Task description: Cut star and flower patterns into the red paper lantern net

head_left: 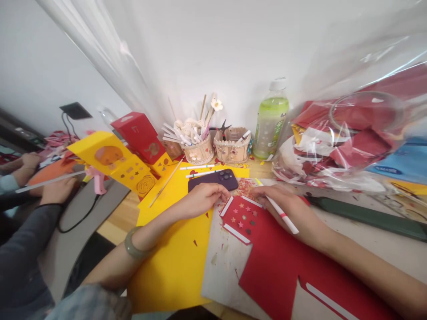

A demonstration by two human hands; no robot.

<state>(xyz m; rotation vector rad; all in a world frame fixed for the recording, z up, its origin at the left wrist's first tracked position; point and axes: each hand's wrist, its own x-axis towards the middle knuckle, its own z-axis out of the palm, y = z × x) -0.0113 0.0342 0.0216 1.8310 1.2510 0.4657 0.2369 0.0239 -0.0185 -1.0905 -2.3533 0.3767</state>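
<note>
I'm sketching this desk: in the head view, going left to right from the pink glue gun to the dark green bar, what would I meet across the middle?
Pink glue gun → green bracelet → left hand → small star shapes → right hand → dark green bar

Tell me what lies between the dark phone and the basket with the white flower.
In the head view, two white pens lie on the yellow paper between the dark phone and the basket.
</note>
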